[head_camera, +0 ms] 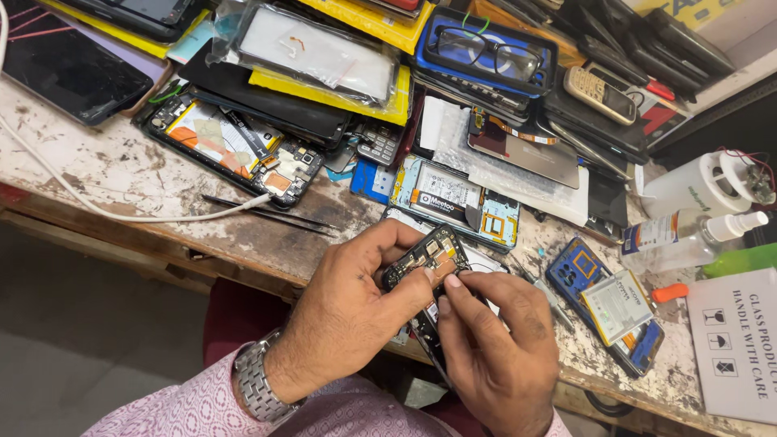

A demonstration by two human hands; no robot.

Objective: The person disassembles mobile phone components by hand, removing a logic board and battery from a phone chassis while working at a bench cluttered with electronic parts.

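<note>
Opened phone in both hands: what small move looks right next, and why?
Probably a gentle lift with the right hand's fingertips at the orange part they pinch, while the left hand steadies the phone. The back is off, the board is exposed, and the tweezers lie unused on the bench.

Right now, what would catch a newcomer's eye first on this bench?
Both hands, the left hand and the right hand, pinch an opened phone at the bench's front edge. Behind them a heap of phones and parts covers the worn bench, with black-framed glasses lying on top.
</note>
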